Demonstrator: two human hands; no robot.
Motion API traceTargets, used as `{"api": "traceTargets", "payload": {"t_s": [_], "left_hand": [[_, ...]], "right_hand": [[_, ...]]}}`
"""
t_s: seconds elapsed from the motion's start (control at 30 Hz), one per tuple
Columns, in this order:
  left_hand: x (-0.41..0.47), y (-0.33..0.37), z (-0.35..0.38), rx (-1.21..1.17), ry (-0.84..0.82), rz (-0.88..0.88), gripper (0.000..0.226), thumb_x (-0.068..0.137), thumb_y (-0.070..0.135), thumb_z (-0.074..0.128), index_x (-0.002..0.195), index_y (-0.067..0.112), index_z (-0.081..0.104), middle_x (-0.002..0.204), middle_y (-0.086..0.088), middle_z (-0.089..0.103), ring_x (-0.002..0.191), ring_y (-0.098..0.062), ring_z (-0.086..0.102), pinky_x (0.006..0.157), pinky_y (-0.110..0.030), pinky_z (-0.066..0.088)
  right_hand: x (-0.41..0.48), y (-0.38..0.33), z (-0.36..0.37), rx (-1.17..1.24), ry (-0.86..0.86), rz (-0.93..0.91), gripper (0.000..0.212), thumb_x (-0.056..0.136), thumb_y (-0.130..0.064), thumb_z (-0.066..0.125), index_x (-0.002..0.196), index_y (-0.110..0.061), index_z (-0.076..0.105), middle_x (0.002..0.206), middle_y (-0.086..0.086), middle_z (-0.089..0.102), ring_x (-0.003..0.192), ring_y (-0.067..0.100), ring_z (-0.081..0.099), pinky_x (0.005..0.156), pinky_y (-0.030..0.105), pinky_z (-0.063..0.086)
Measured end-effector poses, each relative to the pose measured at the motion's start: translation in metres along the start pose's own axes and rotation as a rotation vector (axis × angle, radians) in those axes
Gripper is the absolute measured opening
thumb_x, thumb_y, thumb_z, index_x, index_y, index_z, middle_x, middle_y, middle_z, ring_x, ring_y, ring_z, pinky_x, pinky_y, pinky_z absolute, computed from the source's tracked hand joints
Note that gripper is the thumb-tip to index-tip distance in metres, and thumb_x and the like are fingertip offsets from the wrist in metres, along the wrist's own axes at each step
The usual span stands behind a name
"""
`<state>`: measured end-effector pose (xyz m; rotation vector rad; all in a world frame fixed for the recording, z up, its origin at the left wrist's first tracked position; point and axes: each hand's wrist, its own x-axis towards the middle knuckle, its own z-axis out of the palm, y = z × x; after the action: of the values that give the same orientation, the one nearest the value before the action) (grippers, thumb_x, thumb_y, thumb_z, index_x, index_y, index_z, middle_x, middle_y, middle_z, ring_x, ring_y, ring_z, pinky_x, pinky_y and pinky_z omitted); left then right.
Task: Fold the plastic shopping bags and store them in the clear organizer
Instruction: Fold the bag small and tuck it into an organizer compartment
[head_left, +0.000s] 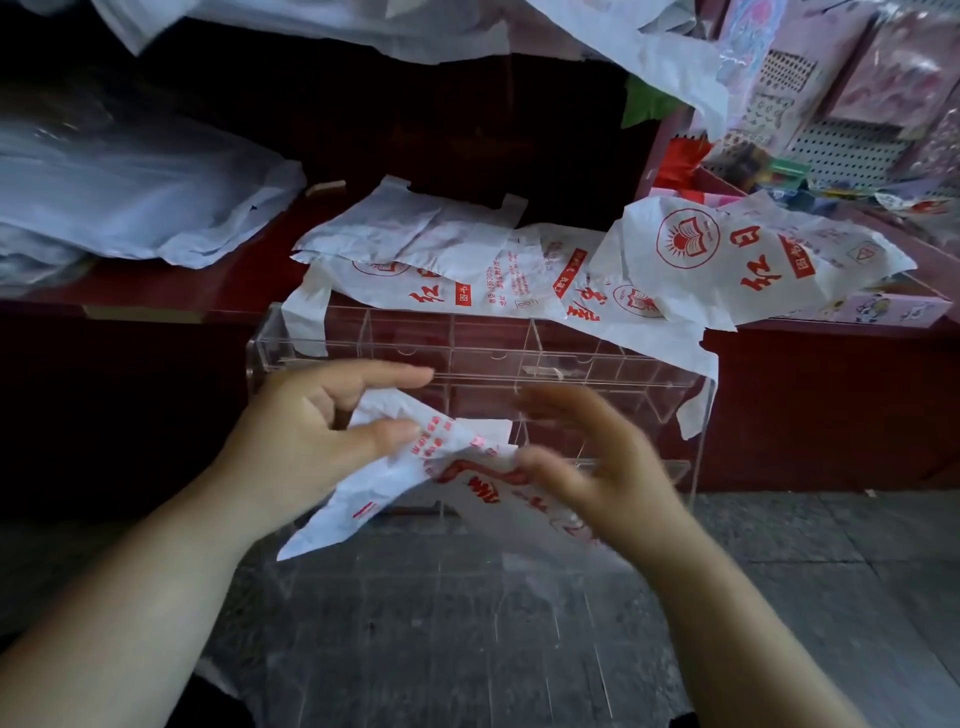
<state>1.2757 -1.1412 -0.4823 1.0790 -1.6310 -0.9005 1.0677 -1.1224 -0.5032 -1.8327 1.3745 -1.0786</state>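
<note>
A crumpled white plastic bag with red print (410, 467) hangs between my hands, just in front of the clear organizer (519, 358). My left hand (311, 421) pinches its left part between thumb and fingers. My right hand (587, 457) is blurred; its thumb and fingers touch the bag's right end. The organizer is a transparent box with several compartments along its top, standing against a dark red counter. More white bags with red print (467, 260) lie flat on the counter behind it, and one (727, 260) drapes at the right.
A pile of translucent bags (130, 192) sits on the counter at the left, and more plastic hangs overhead. Packaged goods on a pegboard rack (857, 104) fill the upper right. Grey tiled floor (467, 597) lies below the organizer.
</note>
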Motion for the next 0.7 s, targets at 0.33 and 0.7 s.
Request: {"api": "traceTargets", "payload": {"t_s": [0.33,0.7], "left_hand": [[-0.002,-0.002,-0.007,0.010,-0.233,-0.099,0.027,0.045,0.034,0.077,0.072,0.031,0.073,0.073,0.006,0.073,0.067,-0.005,0.068,0.062,-0.018,0.053],[0.001,-0.020,0.019,-0.231,-0.016,-0.301,0.032,0.074,-0.001,0.065,0.055,0.023,0.073,0.063,0.003,0.071,0.060,-0.008,0.067,0.059,-0.019,0.054]], "right_hand": [[-0.001,-0.015,0.018,0.342,0.097,0.204,0.027,0.078,-0.010,0.066,0.053,-0.017,0.066,0.059,-0.003,0.066,0.060,0.013,0.060,0.060,0.032,0.052],[-0.006,0.002,0.019,0.594,0.091,0.369,0.009,0.077,-0.027,0.065,0.072,-0.020,0.068,0.068,-0.003,0.069,0.064,0.011,0.066,0.054,0.021,0.051]]}}
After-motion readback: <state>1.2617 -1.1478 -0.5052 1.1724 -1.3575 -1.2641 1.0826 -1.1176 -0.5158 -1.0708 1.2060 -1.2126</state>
